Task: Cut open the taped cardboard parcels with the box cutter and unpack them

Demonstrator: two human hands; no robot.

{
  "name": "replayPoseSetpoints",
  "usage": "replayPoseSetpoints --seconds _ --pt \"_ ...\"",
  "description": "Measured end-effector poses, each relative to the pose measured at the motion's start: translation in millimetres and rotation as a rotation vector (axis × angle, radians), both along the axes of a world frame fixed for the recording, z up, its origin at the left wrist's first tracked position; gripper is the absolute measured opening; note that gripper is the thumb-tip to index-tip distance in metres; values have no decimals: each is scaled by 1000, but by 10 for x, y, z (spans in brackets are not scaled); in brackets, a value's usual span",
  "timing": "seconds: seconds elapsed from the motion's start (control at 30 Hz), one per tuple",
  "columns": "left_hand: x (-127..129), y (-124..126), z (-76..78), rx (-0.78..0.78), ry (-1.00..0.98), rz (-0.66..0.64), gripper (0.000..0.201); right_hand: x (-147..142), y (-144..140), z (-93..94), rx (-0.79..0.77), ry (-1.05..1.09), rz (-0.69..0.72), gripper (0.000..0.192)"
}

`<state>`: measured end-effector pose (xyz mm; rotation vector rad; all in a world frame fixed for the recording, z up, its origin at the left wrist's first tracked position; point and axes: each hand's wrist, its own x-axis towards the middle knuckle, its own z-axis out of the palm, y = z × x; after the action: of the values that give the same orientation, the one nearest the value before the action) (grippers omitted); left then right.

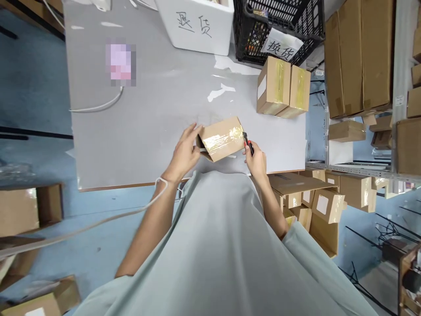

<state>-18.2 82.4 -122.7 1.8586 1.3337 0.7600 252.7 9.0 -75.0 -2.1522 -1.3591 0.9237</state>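
Your pale green smock [226,245] fills the bottom of the view, nearest the lens. Just beyond it, near the table's front edge, lies the small taped carton [221,138], tilted, clear tape glinting across its top.

Your left hand [184,153]: fingers loosely spread, curled against the carton's left end, where a flap stands open. A white cord loops your left wrist. Your right hand [255,160]: fingers closed round a red-and-black box cutter [248,143], its tip touching the carton's right end. Blade itself too small to make out.

Beyond the carton to the right, well apart from it, two sealed cartons [283,87] stand side by side on the grey table [148,109]. Behind them a black crate [279,26] with a handwritten paper label; contents mostly hidden behind the mesh. Left of the crate, a white bin [197,24] with handwritten characters, top cut off by the frame. Far left of the carton, a pixelated patch on the table with a white cable trailing from it.

Right of the carton, below table level, an open box holds small labelled cartons [324,204].
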Motion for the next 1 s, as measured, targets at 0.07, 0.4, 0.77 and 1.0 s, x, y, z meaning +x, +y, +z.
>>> replayPoseSetpoints --seconds 0.07,0.4,0.77,1.0 --pt "213 37 112 96 68 4 69 -51 -55 61 -36 -13 2 36" --pt "1023 69 -33 172 211 -136 40 -137 -165 290 -95 -288 117 39" --pt "1001 51 -138 188 149 -109 35 -302 -3 469 -306 -421 125 40" --pt "1028 -22 -104 143 89 -92 35 -492 171 617 -404 -540 153 38"
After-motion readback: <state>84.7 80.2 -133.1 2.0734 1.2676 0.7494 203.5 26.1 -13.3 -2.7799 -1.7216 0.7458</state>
